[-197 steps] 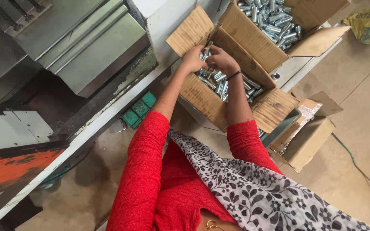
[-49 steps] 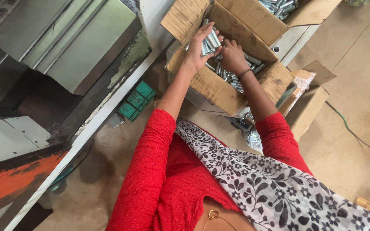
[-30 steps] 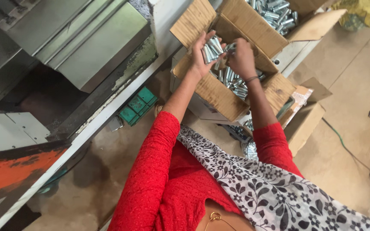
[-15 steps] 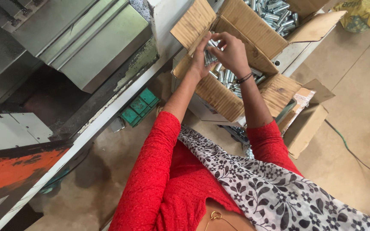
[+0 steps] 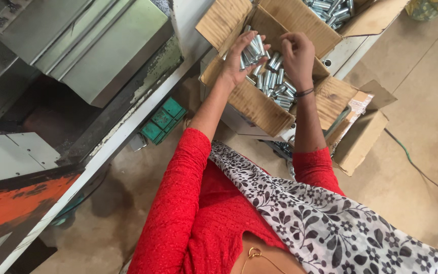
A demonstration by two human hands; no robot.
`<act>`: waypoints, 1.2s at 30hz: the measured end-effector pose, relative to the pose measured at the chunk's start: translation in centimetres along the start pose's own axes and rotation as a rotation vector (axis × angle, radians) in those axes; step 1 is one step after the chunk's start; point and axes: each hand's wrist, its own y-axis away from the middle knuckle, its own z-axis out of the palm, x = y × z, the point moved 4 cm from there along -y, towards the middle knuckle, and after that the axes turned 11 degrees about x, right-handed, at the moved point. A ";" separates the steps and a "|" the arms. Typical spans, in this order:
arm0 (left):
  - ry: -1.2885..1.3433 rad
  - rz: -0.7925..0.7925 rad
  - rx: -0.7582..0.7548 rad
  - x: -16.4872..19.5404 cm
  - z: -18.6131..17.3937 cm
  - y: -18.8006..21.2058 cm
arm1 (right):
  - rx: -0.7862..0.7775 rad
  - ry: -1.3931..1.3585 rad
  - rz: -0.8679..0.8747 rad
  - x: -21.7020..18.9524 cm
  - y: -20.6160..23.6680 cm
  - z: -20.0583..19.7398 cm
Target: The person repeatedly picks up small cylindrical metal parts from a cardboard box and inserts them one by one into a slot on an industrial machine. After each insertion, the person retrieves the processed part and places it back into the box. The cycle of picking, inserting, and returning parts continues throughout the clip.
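Cradling a bundle of small metal cylinders [image 5: 252,48] in the left hand [image 5: 240,63], fingers curled shut around them, above the open cardboard box [image 5: 259,104]; right hand [image 5: 297,53] pinching loosely, apparently empty. Worth keeping cylinders parallel, palm level.

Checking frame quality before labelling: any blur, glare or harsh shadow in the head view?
Head view: even, soft daylight, no harsh shadows; metal tubes in the cardboard box show mild shine, not blown out; left hand and right hand sharp; frame tilted.
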 end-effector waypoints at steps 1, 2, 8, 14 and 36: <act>-0.008 -0.004 0.012 -0.1 -0.1 -0.1 | -0.001 0.055 -0.027 0.6 0.3 -0.3; -0.016 -0.006 0.023 -0.1 -0.2 -0.2 | -0.018 0.094 -0.003 1.3 0.8 -0.3; 0.003 -0.025 0.030 -0.1 -0.7 -0.2 | -0.090 0.252 0.044 3.0 3.5 0.8; -0.034 -0.028 0.018 -0.2 -0.8 -0.1 | -0.192 0.281 -0.016 1.8 4.2 3.4; 0.444 0.198 -0.118 6.0 -4.3 15.4 | -0.365 0.421 -0.434 2.7 6.0 6.8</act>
